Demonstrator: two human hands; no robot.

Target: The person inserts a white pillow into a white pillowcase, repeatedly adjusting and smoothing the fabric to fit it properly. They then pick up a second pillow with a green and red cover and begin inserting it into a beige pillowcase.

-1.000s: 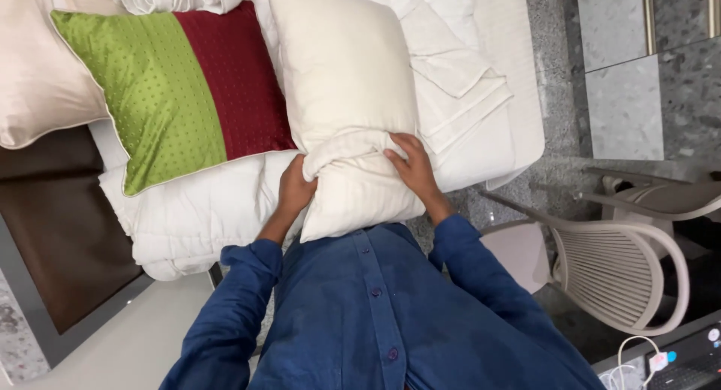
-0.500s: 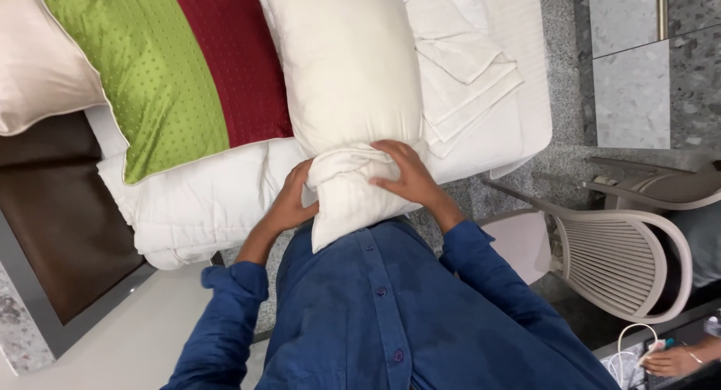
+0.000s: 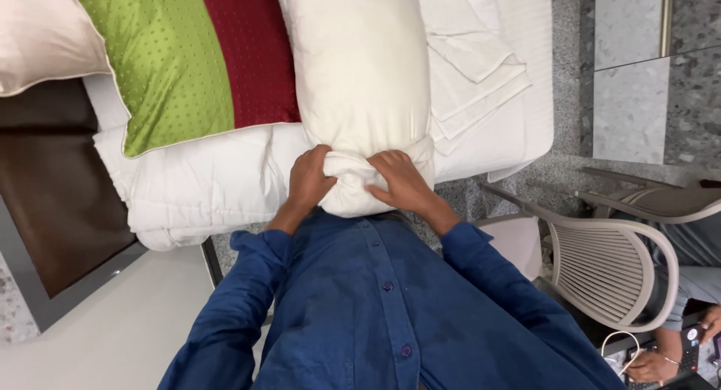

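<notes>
A long cream pillow (image 3: 360,67) lies on the white bed (image 3: 225,179), its near end pressed against my blue shirt. My left hand (image 3: 310,178) grips the bunched cream pillowcase fabric (image 3: 353,191) at that end from the left. My right hand (image 3: 399,181) clutches the same bunched fabric from the right. The two hands are close together, pinching the loose cloth inward.
A green and red cushion (image 3: 195,59) and a pale pink pillow (image 3: 37,37) lie left of the cream pillow. Folded white linen (image 3: 473,59) sits to its right. A beige slatted chair (image 3: 608,262) stands at right, with another person's hand (image 3: 650,364) holding a phone. A dark wooden bedside surface (image 3: 45,195) is at left.
My hands have moved closer together on the pillow's near end, gathering the fabric into a tighter bunch. The view has shifted slightly toward the bed.
</notes>
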